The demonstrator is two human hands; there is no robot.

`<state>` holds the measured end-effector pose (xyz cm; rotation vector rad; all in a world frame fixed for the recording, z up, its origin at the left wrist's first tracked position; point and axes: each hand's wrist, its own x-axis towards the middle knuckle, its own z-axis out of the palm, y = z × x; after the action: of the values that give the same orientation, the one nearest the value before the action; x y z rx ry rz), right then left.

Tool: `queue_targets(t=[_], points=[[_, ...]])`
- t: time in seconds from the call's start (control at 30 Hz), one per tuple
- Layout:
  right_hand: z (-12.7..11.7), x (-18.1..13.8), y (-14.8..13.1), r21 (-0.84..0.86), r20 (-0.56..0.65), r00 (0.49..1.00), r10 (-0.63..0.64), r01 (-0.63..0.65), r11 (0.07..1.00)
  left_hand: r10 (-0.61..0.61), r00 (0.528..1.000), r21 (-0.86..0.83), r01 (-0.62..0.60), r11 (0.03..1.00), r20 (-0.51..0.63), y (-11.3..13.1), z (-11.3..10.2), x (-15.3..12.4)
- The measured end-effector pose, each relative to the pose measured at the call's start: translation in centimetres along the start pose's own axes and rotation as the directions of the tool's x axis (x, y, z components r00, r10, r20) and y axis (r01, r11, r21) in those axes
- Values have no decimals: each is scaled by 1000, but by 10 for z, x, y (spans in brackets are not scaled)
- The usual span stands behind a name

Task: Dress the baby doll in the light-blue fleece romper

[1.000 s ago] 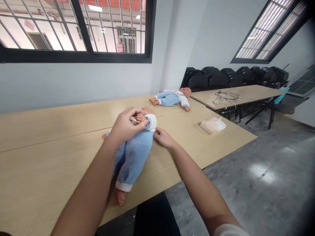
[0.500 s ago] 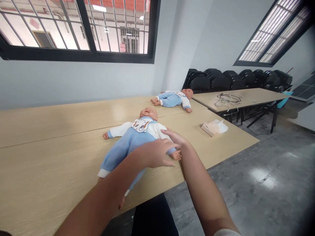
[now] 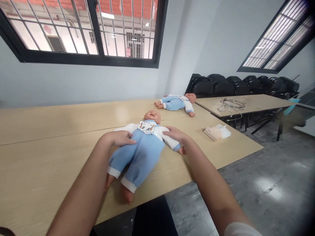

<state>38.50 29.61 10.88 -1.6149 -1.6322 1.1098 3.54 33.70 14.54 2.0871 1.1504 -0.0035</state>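
A baby doll (image 3: 147, 144) in a light blue and white outfit with a cartoon animal bib lies face up on the table, its legs toward me. My left hand (image 3: 121, 137) grips the doll's side by its arm, fingers bent against the cloth. On the opposite side, my right hand (image 3: 174, 133) grips the white sleeve near the doll's shoulder. Parts of both doll arms are hidden by my hands and forearms.
A second doll (image 3: 175, 103) in a matching outfit lies farther back. A tissue pack (image 3: 216, 132) rests at the right of the wooden table (image 3: 49, 160). Tangled cables (image 3: 231, 104) lie on another table, with stacked black chairs (image 3: 203, 87) behind.
My left hand has moved from above the doll's right-hand side in view to its left side, now touching it. The doll's legs have shifted; my right hand stays at the sleeve.
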Motion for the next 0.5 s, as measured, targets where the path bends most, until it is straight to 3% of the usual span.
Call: queue_targets(t=[0.07, 0.13, 0.27, 0.4, 0.5], points=[[-5, 14, -5, -234, -10, 999, -46, 43, 971, -11, 995, 23, 9, 1000, 99, 6, 4, 2], [-3, 29, -9, -380, -29, 997, -76, 59, 923, 12, 993, 40, -16, 999, 115, 14, 6, 1], [11, 53, -14, -485, -131, 984, -122, 43, 873, 80, 988, -31, -77, 997, 134, 30, 7, -10], [25, 58, -8, -561, -232, 960, -159, 2, 828, 115, 984, -90, -104, 990, 132, 32, 8, -12], [30, 52, -3, -593, -265, 945, -189, -5, 805, 141, 990, -155, -138, 978, 10, 18, 7, 3]])
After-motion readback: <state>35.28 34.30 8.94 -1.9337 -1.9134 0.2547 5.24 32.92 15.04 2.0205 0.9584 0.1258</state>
